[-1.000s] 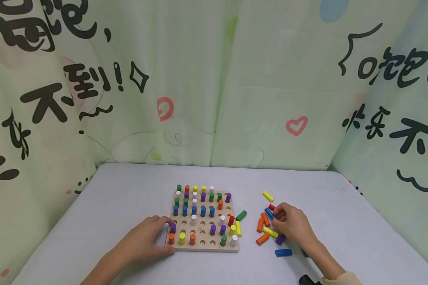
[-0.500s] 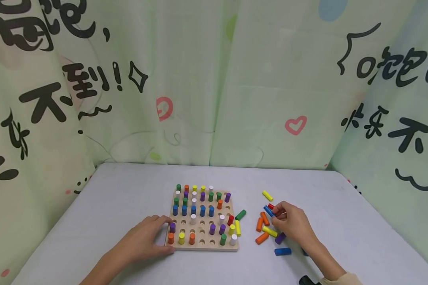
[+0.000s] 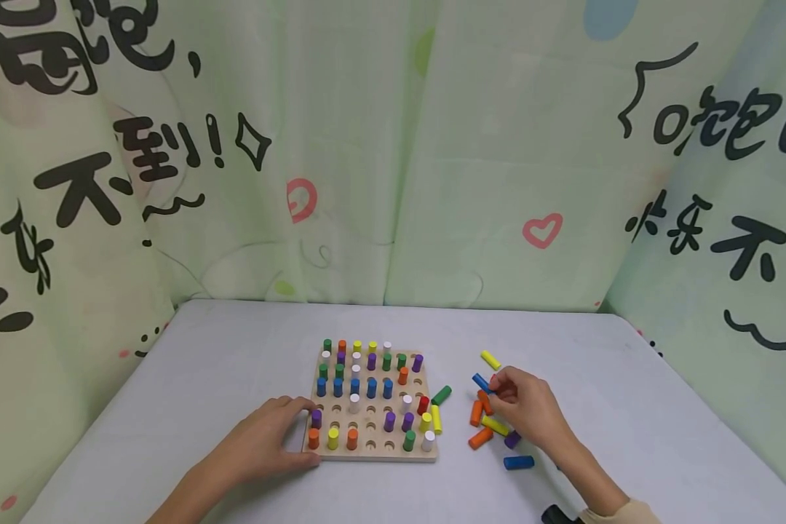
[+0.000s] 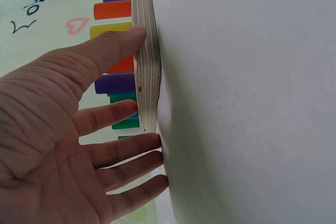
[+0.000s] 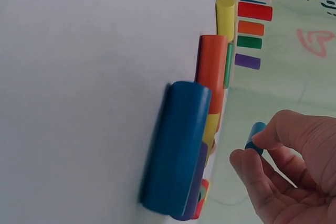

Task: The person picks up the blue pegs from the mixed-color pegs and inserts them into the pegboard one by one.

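Note:
A wooden pegboard [image 3: 373,457] stands on the white-covered table, with coloured pegs upright in many of its holes. At its front left corner, the left hand [image 3: 262,440] rests with thumb and index finger against the edge. The left wrist view shows its fingers fairly straight and spread beside the board's side [image 4: 148,77]. Right of the board, the right hand [image 3: 529,407] pinches a blue peg [image 3: 480,383] between thumb and fingers, above the loose pegs. In the right wrist view this blue peg [image 5: 256,132] is raised and tilted, its lower end partly covered by fingertips.
Loose orange pegs [image 3: 480,438], a yellow peg [image 3: 495,426], a purple peg [image 3: 512,439] and another blue peg [image 3: 519,462] lie under or near the right hand. A green peg [image 3: 442,395] and yellow peg [image 3: 437,420] lie by the board's right edge. A curtain [image 3: 465,145] hangs behind.
The right hand has lifted the blue peg from the loose pegs and shifted slightly left with it. The left hand stays at the board's corner.

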Tool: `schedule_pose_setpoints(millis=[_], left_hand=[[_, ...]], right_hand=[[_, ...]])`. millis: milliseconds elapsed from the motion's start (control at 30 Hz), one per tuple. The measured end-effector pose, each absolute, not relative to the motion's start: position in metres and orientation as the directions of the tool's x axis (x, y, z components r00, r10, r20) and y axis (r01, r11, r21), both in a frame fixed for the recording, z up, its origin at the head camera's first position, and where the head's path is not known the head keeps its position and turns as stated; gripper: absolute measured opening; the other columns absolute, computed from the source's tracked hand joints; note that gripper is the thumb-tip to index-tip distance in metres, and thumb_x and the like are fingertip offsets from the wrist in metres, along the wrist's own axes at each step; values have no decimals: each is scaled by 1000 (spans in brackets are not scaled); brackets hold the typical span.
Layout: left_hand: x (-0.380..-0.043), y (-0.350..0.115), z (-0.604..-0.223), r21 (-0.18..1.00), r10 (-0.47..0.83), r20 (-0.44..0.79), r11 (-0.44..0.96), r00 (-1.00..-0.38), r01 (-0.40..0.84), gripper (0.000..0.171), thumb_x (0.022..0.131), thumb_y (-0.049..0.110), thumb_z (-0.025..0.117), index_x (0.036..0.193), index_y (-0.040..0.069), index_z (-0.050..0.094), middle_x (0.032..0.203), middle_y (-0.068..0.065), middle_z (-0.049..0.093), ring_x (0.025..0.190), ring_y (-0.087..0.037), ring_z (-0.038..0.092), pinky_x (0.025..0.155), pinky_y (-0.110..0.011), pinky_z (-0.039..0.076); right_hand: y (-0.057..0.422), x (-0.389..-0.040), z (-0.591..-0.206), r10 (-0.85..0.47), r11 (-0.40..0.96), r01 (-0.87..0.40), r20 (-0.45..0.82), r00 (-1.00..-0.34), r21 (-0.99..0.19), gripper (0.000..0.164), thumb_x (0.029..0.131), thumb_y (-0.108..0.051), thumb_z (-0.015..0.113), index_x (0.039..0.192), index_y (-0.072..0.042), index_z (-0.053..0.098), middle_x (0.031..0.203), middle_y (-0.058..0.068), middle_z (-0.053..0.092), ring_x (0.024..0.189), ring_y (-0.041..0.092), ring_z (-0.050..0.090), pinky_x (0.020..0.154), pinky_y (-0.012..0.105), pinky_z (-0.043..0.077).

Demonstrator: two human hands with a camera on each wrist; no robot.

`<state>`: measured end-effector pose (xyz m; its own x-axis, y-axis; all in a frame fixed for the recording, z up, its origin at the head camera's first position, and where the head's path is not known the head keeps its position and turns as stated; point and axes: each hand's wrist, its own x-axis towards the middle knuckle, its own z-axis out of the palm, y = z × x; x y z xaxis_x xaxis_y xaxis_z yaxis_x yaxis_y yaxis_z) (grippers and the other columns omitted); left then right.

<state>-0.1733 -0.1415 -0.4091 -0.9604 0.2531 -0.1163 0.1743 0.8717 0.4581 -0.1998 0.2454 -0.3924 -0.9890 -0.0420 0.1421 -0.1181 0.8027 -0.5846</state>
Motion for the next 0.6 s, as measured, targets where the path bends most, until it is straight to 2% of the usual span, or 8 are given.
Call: schedule_pose_setpoints(millis=[600], left_hand=[[-173, -142, -411, 465, 252, -109, 868, -962, 174, 69, 70, 47, 92, 126, 17, 65, 133, -13, 64, 124, -34, 58, 102, -60, 50]], right_hand=[[219, -199, -391, -33, 762, -125, 156, -987, -635, 16, 86, 2, 76, 97, -4, 66, 88, 4, 65, 76, 15, 61, 69, 22, 57]])
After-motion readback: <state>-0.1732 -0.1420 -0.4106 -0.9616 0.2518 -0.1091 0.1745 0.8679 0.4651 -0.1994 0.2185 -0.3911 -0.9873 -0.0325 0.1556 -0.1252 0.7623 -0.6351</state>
